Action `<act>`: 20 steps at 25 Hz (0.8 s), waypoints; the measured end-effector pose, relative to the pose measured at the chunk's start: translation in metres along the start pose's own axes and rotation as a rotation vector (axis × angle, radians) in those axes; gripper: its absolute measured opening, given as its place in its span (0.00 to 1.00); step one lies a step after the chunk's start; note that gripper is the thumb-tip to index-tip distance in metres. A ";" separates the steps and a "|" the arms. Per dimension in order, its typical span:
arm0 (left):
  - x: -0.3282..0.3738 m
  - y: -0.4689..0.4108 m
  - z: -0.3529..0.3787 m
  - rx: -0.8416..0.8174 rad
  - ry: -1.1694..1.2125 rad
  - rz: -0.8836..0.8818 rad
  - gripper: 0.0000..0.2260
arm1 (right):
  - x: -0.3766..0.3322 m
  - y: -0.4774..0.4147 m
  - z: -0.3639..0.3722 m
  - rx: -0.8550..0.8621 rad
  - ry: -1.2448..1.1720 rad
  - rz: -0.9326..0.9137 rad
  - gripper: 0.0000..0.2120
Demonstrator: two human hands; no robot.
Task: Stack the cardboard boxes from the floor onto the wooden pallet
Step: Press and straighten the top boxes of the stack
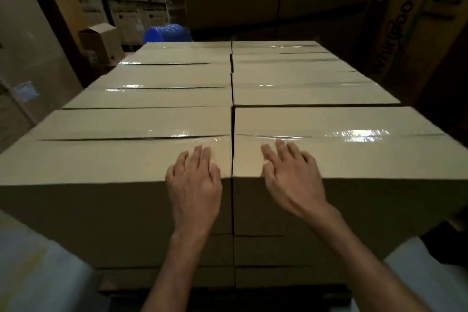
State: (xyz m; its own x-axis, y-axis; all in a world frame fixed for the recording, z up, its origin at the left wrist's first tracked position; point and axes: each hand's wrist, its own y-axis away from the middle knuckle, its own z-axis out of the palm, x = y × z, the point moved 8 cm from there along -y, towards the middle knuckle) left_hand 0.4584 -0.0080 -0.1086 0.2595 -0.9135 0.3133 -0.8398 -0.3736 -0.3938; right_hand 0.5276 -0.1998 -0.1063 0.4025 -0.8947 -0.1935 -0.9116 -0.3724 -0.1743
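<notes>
Cardboard boxes [228, 78] fill the view, stacked in two side-by-side columns several layers high, their tops sealed with shiny clear tape. Beneath the stack we see a dark strip of the wooden pallet [119, 291]. Our left hand [195, 185] lies flat over the top front edge of the nearest left box [88, 159], fingers straight and slightly spread, gripping nothing. Our right hand [291, 180] rests the same way on the nearest right box [379, 159], fingers loose and released. The two hands sit on either side of the narrow gap between these two boxes. Behind the stack, in dim light, are a blue barrel [167, 33], a small open carton [101, 43] to the left, and a tall printed carton [410, 33] on the right.
</notes>
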 end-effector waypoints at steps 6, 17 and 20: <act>0.008 -0.009 -0.026 -0.261 -0.063 0.022 0.22 | 0.009 -0.006 -0.023 -0.206 -0.141 -0.027 0.25; 0.079 -0.147 0.031 -0.349 0.031 0.234 0.24 | 0.058 -0.126 -0.037 -0.001 -0.404 0.008 0.10; 0.120 -0.166 0.054 -0.306 0.011 0.342 0.23 | 0.087 -0.149 -0.041 0.116 -0.421 0.148 0.10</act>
State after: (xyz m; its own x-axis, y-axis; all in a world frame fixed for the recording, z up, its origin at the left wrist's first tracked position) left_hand 0.6548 -0.0640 -0.0519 -0.0609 -0.9736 0.2198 -0.9790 0.0154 -0.2033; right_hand 0.6952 -0.2321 -0.0578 0.2896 -0.7494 -0.5955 -0.9561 -0.1968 -0.2173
